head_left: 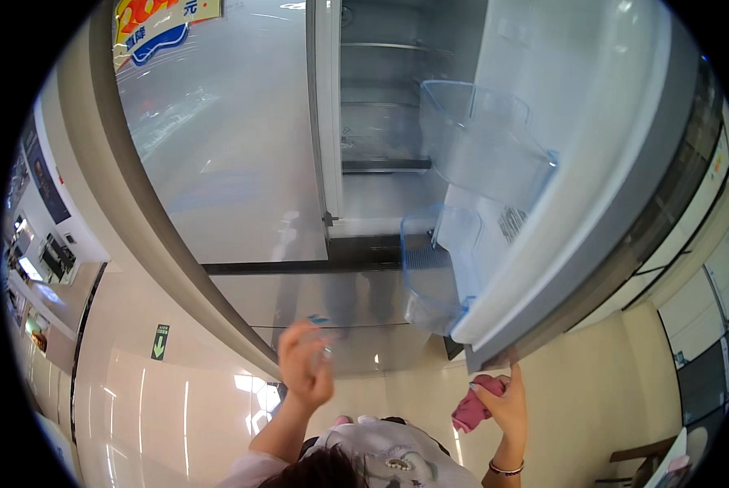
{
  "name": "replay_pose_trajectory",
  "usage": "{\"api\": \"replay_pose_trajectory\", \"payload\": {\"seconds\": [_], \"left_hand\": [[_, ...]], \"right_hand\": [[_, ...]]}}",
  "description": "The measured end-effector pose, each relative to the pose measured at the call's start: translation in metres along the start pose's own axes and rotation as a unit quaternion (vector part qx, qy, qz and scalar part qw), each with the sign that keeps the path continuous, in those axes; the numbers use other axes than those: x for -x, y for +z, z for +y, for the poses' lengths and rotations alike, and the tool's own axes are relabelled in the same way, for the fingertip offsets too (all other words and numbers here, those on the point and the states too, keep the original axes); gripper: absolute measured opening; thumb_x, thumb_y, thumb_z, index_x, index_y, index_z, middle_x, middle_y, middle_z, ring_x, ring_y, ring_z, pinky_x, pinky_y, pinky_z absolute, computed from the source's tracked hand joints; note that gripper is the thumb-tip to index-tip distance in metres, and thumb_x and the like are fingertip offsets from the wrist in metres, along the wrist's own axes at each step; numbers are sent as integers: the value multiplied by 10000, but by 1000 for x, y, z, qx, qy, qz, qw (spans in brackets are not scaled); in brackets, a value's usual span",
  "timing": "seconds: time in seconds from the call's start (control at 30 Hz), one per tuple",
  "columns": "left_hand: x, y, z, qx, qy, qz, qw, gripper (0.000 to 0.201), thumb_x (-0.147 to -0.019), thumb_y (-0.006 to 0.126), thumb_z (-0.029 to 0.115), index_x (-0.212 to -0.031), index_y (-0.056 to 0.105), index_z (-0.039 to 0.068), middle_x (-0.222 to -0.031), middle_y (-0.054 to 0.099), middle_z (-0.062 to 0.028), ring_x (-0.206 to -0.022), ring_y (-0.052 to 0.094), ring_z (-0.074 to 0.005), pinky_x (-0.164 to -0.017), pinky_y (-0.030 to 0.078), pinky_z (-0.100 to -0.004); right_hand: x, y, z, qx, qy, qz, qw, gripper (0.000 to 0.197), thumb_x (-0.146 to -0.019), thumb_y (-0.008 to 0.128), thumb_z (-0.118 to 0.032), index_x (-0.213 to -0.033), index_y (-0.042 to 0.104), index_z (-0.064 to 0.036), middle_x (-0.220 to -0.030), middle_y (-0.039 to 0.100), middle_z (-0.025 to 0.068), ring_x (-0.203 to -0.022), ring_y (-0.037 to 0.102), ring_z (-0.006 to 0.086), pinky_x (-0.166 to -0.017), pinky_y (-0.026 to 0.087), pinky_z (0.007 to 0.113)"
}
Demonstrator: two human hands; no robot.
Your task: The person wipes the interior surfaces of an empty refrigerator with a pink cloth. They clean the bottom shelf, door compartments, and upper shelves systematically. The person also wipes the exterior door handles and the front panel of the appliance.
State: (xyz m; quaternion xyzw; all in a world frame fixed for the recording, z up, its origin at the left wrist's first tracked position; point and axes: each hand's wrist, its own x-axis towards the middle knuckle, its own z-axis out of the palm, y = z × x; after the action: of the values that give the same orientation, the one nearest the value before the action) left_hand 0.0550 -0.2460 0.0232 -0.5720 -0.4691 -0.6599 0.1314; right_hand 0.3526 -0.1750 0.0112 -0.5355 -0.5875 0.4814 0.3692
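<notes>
The right-hand door of a fridge stands open in front of me. My right hand is closed around a crumpled dark-pink cloth, with a finger stretched up against the door's lower corner. On the left, my left hand is raised before the lower front panel, its fingers curled in. What it holds, if anything, is too blurred to make out. Clear bluish door bins, an upper one and a lower one, are fixed inside the open door.
The left fridge door is closed and carries a colourful sticker. Inside the fridge are shelves. Glossy tiles cover the floor, with a green arrow sign on it. A brown wooden chair stands at the lower right.
</notes>
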Motion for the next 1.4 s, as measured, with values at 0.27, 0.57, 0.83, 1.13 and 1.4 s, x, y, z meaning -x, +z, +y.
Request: {"api": "replay_pose_trajectory", "payload": {"seconds": [0.27,0.57,0.83,1.13,1.4], "left_hand": [[-18,10,1,98,152,-164,970,418,-650,684,113,-1055,590,77,-1213,439,-169,-1131,447,-391,-928,340,-511],[-34,41,-49,-22,83,-221,971,776,-736,683,197,-1351,253,0,-1408,174,-260,-1300,202,-424,-1033,210,-496],[-44,70,-118,-221,172,-149,948,576,-827,544,138,-1335,309,4,-1399,212,-234,-1302,207,-395,-1041,163,-530],[-55,83,-170,-309,324,-20,894,379,-793,508,71,-1167,566,65,-1279,484,-59,-1249,379,-250,-1048,154,-510],[-77,75,-197,-414,315,-68,851,409,-815,458,55,-1220,516,70,-1288,485,-46,-1222,425,-181,-1049,191,-446]], "right_hand": [[35,89,-10,79,-49,-51,994,889,-688,718,-179,-1359,186,59,-727,610,145,-627,612,199,-597,484,288],[45,139,-65,47,-133,-104,984,465,-710,708,-147,-1127,549,-13,-879,634,112,-773,604,155,-719,483,270],[40,154,-60,57,-120,-138,982,428,-717,704,-115,-1106,566,-2,-860,631,68,-784,578,109,-729,473,250],[28,159,-35,67,-220,-102,968,393,-740,695,-111,-1099,570,-10,-818,622,56,-526,516,61,-466,427,206],[23,160,-51,33,-73,-170,982,402,-751,680,-149,-1107,562,-5,-861,631,90,-690,572,119,-636,463,247]]}}
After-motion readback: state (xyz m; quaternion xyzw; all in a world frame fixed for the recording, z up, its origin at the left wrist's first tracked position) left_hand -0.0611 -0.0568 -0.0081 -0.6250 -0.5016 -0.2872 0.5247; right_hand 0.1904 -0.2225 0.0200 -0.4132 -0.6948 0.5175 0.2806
